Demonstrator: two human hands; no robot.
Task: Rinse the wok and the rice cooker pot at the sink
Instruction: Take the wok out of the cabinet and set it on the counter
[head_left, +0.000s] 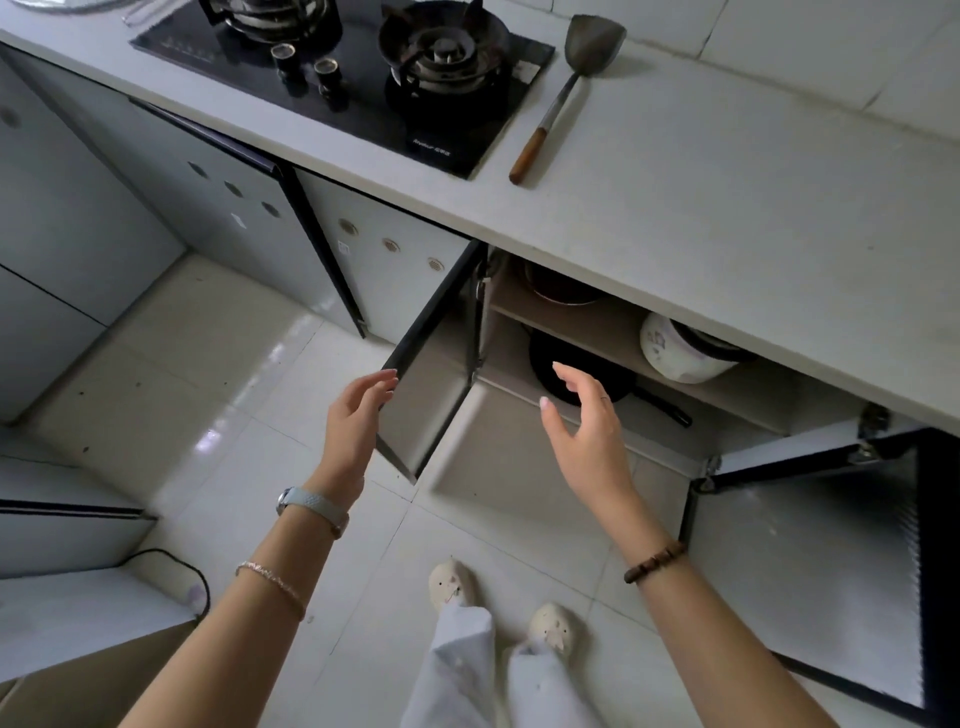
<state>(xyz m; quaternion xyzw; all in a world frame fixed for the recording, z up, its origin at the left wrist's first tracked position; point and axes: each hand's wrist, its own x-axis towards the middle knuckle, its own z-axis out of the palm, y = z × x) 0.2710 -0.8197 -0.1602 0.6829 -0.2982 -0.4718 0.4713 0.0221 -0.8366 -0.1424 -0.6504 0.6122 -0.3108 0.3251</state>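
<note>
While standing at open cupboard under tabletop (701, 208), reaches fwd w/ both hands; holds nothing in either.

Left hand (358, 415): fingers nearly straight, loose; tips touching top edge of left cupboard door (431, 415), no grip round it. Grey watch (311, 506) on wrist.

Right hand (582, 421): wide open, fingers spread & slightly bent, thumb apart; hovers in front of lower shelf, overlapping wok in view; can't tell if touching it. Bead bracelet (654, 561) on wrist.

Wok (587, 353): black, on lower shelf inside cupboard, long handle pointing right toward right cupboard door (805, 571) (open).

Rice cooker (675, 353): white w/ flower print, tipped on side on upper shelf, above & right of wok; inner pot not made out separately.

Brown pot (561, 288): upper shelf, left end, part hidden by tabletop edge.

On tabletop: gas hob (363, 78); metal spatula (592, 47) w/ wooden grip, just right of hob.
</note>
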